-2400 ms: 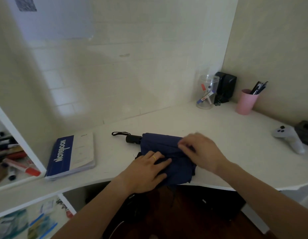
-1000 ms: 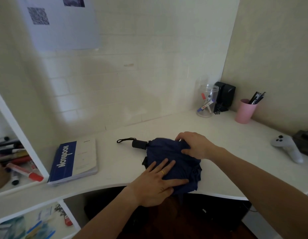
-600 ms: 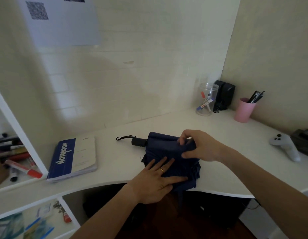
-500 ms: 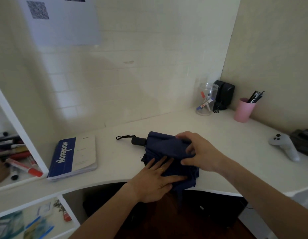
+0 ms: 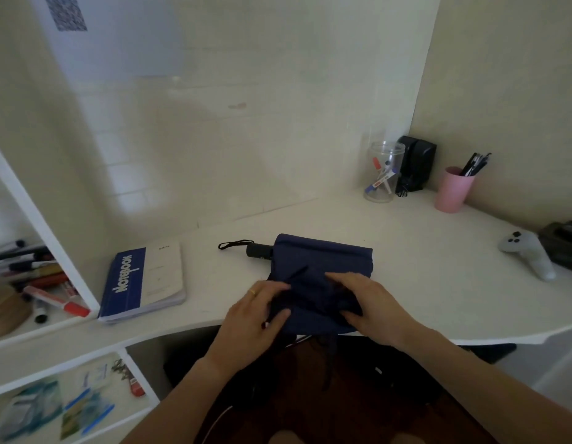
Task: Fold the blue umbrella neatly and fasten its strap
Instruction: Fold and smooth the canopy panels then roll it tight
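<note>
The blue umbrella [image 5: 323,267] lies collapsed on the white desk [image 5: 422,283], its cloth folded flat and loose. Its black handle [image 5: 258,250] with a wrist loop sticks out to the left. My left hand [image 5: 256,318] grips the near left edge of the cloth, fingers curled over it and thumb underneath. My right hand [image 5: 364,302] grips the near right part of the cloth, fingers curled into the folds. Part of the cloth hangs over the desk's front edge. I cannot make out the fastening strap.
A blue and white notebook [image 5: 143,280] lies left of the umbrella. At the back right stand a clear jar of pens [image 5: 382,173], a black speaker [image 5: 417,165] and a pink cup [image 5: 454,187]. A grey game controller [image 5: 528,251] lies far right. Shelves with markers [image 5: 44,283] fill the left.
My right hand has come down from the umbrella's far edge to the near edge. My left hand has gone from lying flat on the cloth to gripping its near left edge.
</note>
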The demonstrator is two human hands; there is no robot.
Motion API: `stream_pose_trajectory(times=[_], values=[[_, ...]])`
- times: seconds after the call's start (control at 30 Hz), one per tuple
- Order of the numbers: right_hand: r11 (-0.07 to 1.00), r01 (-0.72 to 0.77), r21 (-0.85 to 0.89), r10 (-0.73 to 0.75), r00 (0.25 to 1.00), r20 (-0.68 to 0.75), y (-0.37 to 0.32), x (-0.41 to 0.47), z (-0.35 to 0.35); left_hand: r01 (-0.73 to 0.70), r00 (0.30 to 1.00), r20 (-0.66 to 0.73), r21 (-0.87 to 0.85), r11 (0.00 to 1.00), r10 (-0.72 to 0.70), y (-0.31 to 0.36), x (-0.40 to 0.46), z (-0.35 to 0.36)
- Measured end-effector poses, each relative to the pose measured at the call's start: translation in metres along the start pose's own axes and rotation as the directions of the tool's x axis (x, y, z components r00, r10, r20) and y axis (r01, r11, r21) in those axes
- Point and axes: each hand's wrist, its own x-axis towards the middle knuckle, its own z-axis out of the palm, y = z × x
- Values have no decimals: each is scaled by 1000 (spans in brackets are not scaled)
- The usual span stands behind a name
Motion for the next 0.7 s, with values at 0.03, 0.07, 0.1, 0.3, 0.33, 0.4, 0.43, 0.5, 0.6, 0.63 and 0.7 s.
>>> stream_pose_trajectory(times=[0.03, 0.07, 0.1, 0.3, 0.33, 0.4, 0.43, 0.5, 0.6, 0.63, 0.7], values=[[999, 38, -36, -38, 999, -2, 0, -1, 1, 69, 991, -104, -98, 993, -79, 4, 4, -1], [994, 81, -80, -81, 997, -1, 0, -1, 1, 103, 979, -160, -136, 985, -125, 7, 11, -3], [985, 126, -120, -127, 992, 2, -1, -1, 1, 89, 981, -162, -91, 992, -103, 9, 19, -5], [954, 247, -172, -250, 968, 1, 5, 0, -9, -304, 915, 341, 235, 923, 214, 0, 54, -14], [963, 219, -158, -223, 975, -8, 7, -1, -11, -262, 918, 356, 217, 940, 174, -1, 54, -14], [974, 188, -128, -193, 981, -27, 14, -3, -15, -183, 935, 335, 167, 969, 119, -4, 50, -19], [974, 191, -122, -197, 980, -36, 17, -4, -16, -168, 936, 335, 155, 974, 108, -8, 47, -21], [970, 208, -128, -215, 975, -48, 22, -7, -16, -155, 923, 375, 156, 975, 87, -14, 44, -24], [955, 252, -158, -265, 962, -66, 26, -14, -15, -124, 904, 425, 164, 979, 43, -10, 44, -23], [952, 262, -155, -276, 958, -76, 29, -17, -15, -95, 902, 432, 159, 983, 17, -7, 44, -24], [942, 297, -157, -315, 944, -102, 36, -23, -14, -2, 899, 435, 136, 991, -58, -2, 48, -26]])
